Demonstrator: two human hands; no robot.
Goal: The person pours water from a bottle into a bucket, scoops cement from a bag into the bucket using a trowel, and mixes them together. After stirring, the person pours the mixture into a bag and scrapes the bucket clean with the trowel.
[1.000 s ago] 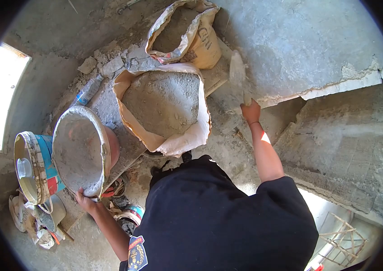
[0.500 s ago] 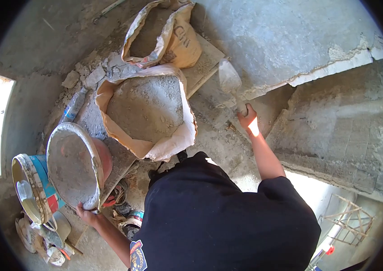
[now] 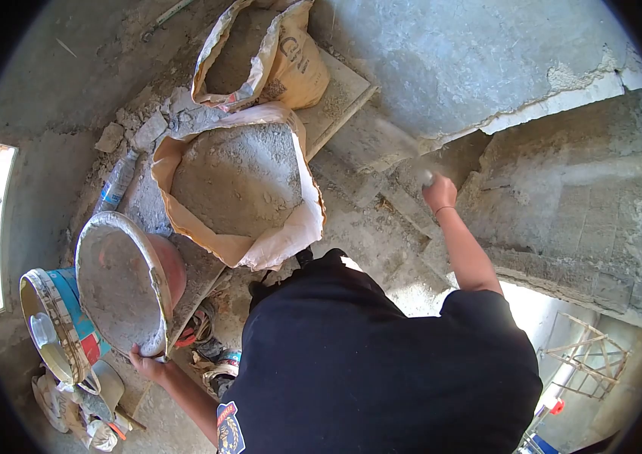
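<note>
Lettering: far brown paper cement sack shows partial letters, unreadable.
Left hand: grips the rim of the tilted mortar-caked round pan, near left.
Right hand: closed on a blurred trowel at the grey plastered wall.
Between: open powder-filled sack.

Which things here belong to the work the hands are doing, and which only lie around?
In use:
- left hand gripping the rim of the tilted pan
- right hand with a blurred tool at the wall
- open sack of grey powder

Lying about:
- second sack
- plastic bottle
- blue bucket
- rubble
</note>
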